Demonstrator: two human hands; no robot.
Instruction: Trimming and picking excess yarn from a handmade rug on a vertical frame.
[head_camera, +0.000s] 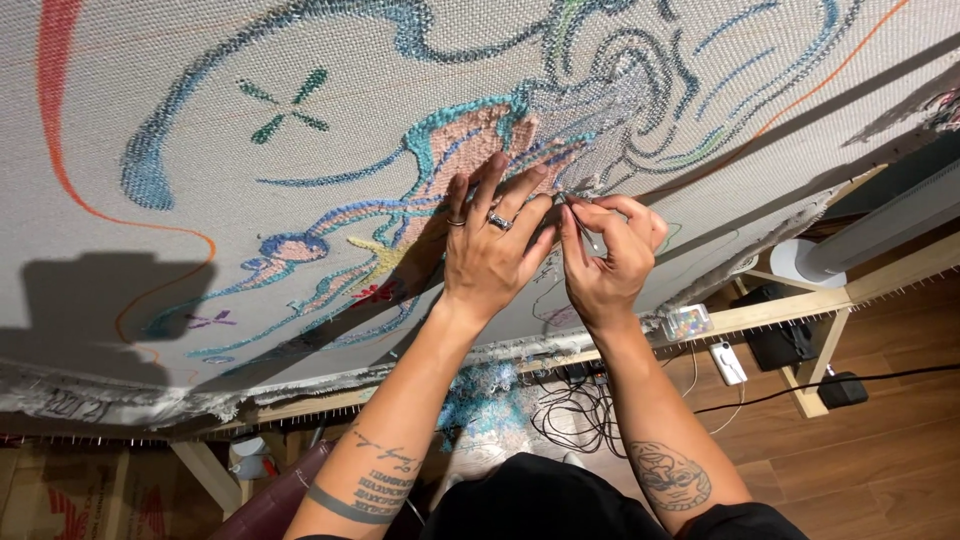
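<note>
Both hands on stretched tufting cloth, trimming at the pink/teal yarn patch.

Left to right: orange yarn line (60, 150) runs down the cloth at 9 o'clock; green four-petal mark (285, 105) at 11 o'clock. Tufting cloth (150, 60) is stretched on a wooden frame (760, 315), with yarn outlines in blue, teal and pink. Left hand (490, 250) is open, fingers spread and pressed flat on the cloth at centre, rings on two fingers, just under the pink yarn patch (475, 135). Right hand (610, 255), touching the left at 3 o'clock of it, is closed in a pinch around small metal scissors (580, 220), tips on the cloth beside the left fingertips. Yarn scraps (485, 395) and black cables (575, 410) lie on the floor at 6 o'clock.
</note>
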